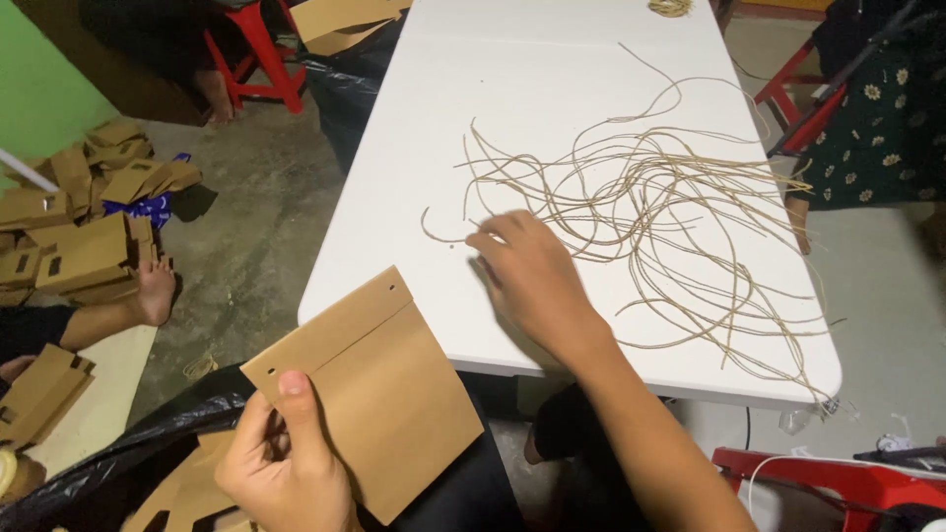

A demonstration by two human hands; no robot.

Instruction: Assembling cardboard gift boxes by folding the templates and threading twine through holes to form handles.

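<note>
My left hand (pixel 281 463) grips a flat brown paper bag (pixel 374 384) by its lower corner, thumb on top; the bag has punched holes near its upper edge. Over the white table (pixel 414 197), my right hand (pixel 527 276) reaches palm down, its fingertips touching the near end of a loose pile of tan paper cords (pixel 641 197). Whether a cord is pinched between the fingers is hidden.
A black plastic sack (pixel 128 453) with more brown bags lies under my left hand. Folded brown bags (pixel 79 246) are heaped on the floor at left beside another person's foot (pixel 153 291). Red stools (pixel 261 54) stand at the back; a person in a flowered dress (pixel 882 118) sits at right.
</note>
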